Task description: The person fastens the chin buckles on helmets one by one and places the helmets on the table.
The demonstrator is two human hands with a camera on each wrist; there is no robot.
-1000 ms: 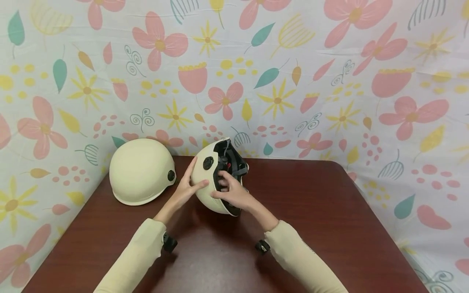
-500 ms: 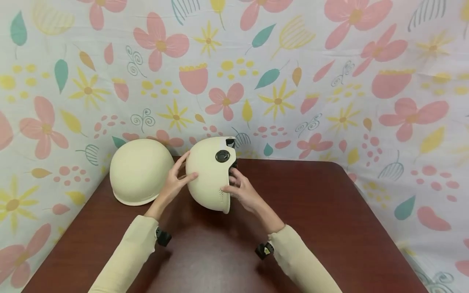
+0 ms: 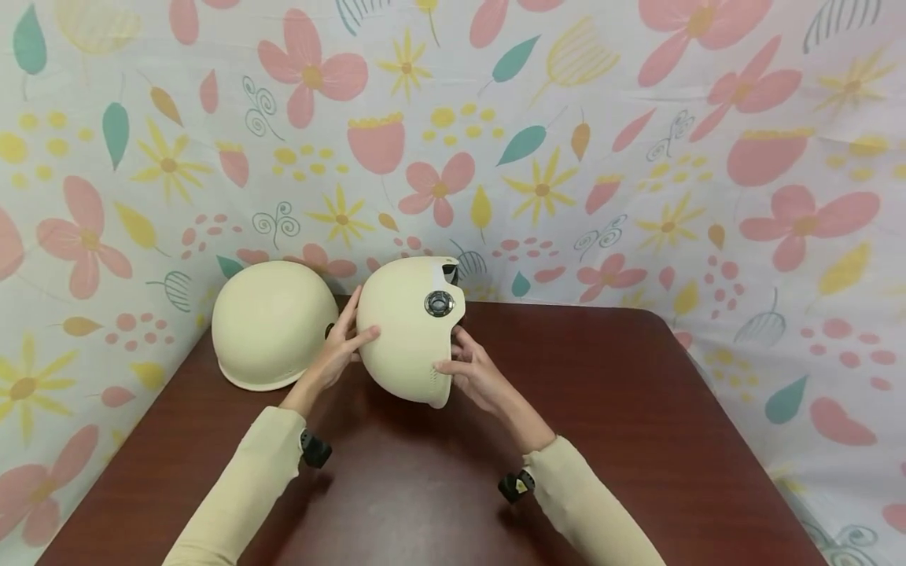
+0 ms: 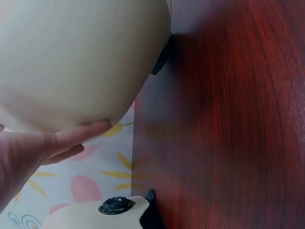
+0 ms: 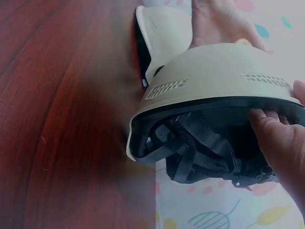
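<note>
A cream helmet (image 3: 403,330) is tilted on its side between both hands in the head view, its round black side fitting (image 3: 440,303) facing me. My left hand (image 3: 334,355) rests spread against the domed back, thumb and fingers fairly straight, as the left wrist view also shows. On the opposite side my right hand (image 3: 484,377) grips the rim, thumb outside and fingers inside. Dark straps (image 5: 205,143) and black lining show inside the helmet in the right wrist view. Close beside my left hand stands a second cream helmet (image 3: 272,322), upright on the table.
Under both helmets lies a dark red-brown wooden table (image 3: 602,409). A white cloth with flowers and leaves (image 3: 552,141) hangs behind it and along its sides. Each wrist wears a small black camera (image 3: 315,450).
Within the second, the held helmet turned so its opening swung away to the right, and its outer shell now faces me. My left hand shifted left along the dome; my right stayed at the rim.
</note>
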